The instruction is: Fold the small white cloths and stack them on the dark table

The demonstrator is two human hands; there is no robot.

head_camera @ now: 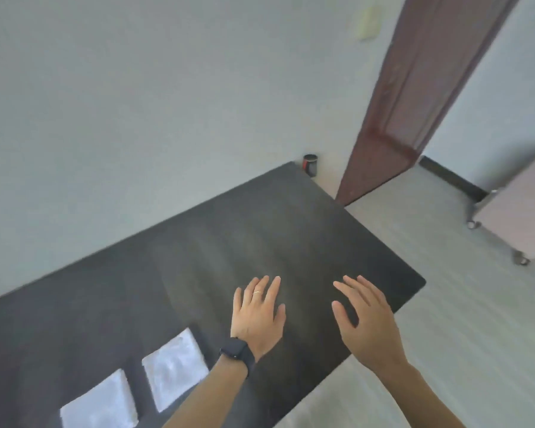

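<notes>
Two small white cloths (175, 367) folded, laid apart on dark table (291, 217) — unstacked; left hand (258, 316), right hand (366, 319) — fingers extended, nothing grasped.

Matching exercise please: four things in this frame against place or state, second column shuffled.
1. left hand wearing a black wristwatch
2. right hand with a bare wrist
3. white square cloth nearest the camera
4. small dark can with a red band

A. by the wall, past the dark table's far corner
B. open, nearest the table's right edge
C. flat on the table, bottom left
D. open, ring on one finger

Pairs: 1-D, 2-B, 3-C, 4-A
</notes>
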